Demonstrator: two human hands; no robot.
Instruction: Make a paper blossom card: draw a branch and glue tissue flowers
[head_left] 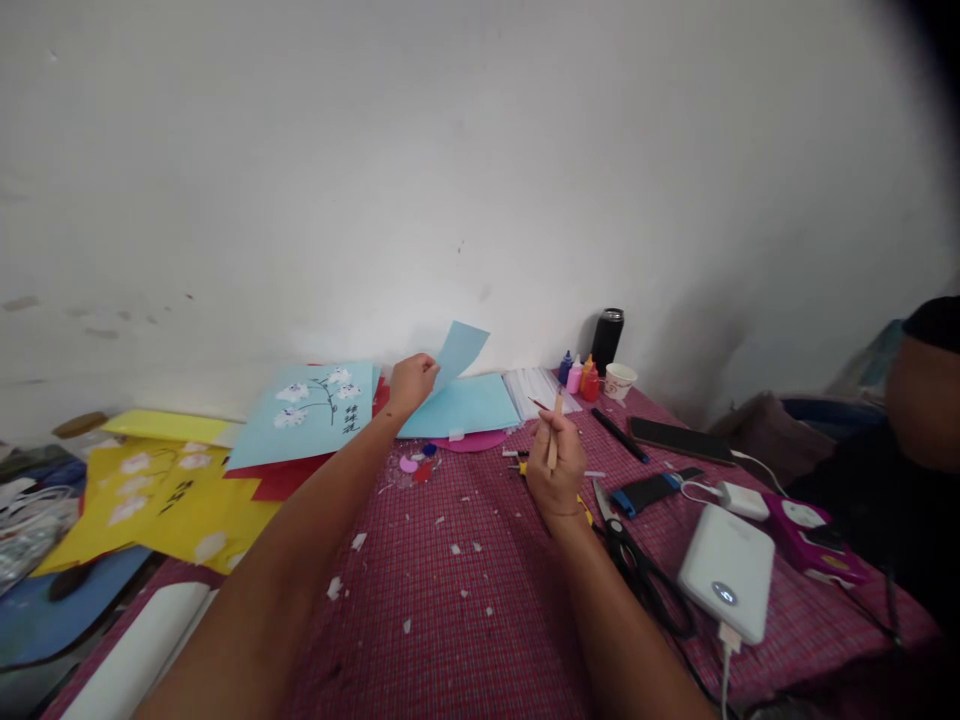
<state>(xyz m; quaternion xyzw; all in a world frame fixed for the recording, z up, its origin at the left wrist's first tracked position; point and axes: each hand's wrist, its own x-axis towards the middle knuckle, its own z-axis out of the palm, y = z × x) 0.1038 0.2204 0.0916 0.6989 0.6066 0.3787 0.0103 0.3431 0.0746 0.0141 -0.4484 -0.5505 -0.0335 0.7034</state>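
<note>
My left hand [412,385] pinches the edge of a light blue paper sheet [461,350], lifted and curling above a stack of light blue paper [469,405]. My right hand [556,465] is closed around a flat wooden stick [555,432], held upright over the table. A thin dark-tipped piece [538,405] pokes out beside those fingers; whether it is a brush or a pen I cannot tell. Left of the stack lies a blue sheet with white flowers and black writing [315,410]. Below the stack is a pink round palette [469,441], with paint blobs [420,465] nearby.
Paint bottles [583,375], a paper cup [619,380] and a black can [607,340] stand at the back right. Scissors [637,560], a phone [679,440] and a white power bank [727,570] lie right. Yellow painted sheets [165,500] lie left. A person sits at right.
</note>
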